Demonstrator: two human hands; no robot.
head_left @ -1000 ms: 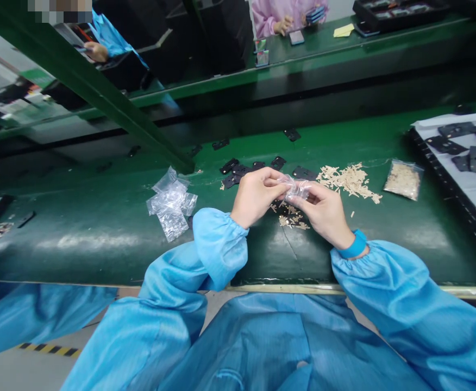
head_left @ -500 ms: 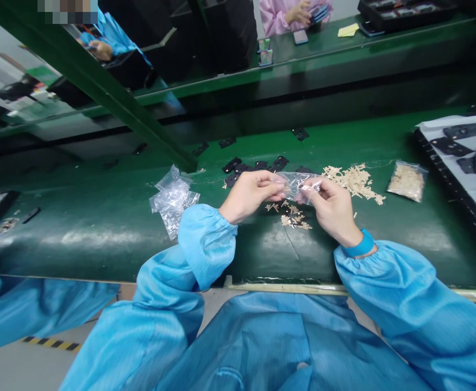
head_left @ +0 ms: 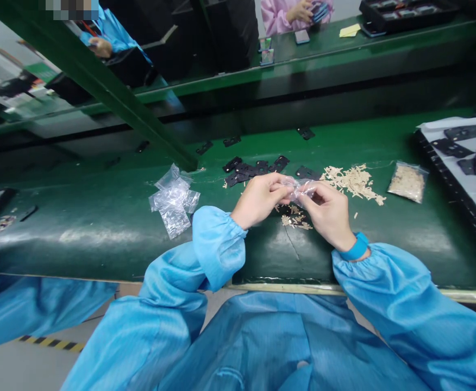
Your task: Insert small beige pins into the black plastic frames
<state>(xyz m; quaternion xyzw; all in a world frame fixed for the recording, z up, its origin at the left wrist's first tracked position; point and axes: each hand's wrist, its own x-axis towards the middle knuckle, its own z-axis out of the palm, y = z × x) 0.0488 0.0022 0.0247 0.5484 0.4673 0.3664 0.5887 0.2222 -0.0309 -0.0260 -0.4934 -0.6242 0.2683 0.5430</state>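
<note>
Both hands are raised just over the green bench and pinch a small clear plastic bag between them. My left hand holds the bag's left end, and my right hand holds its right end. Whether the bag has anything inside cannot be told. Beige slivers lie scattered under my hands. A larger pile of the same slivers sits just beyond my right hand. Flat black plastic pieces lie beyond my fingers, and a blue band circles my right wrist.
A heap of clear bags lies left of my hands. A filled zip bag of beige pieces lies to the right, beside a white-lined tray of black pieces. A green beam crosses above, and co-workers sit beyond.
My hands have moved closer together, and the bag, stretched out before, is now bunched between them. The view has shifted slightly.
</note>
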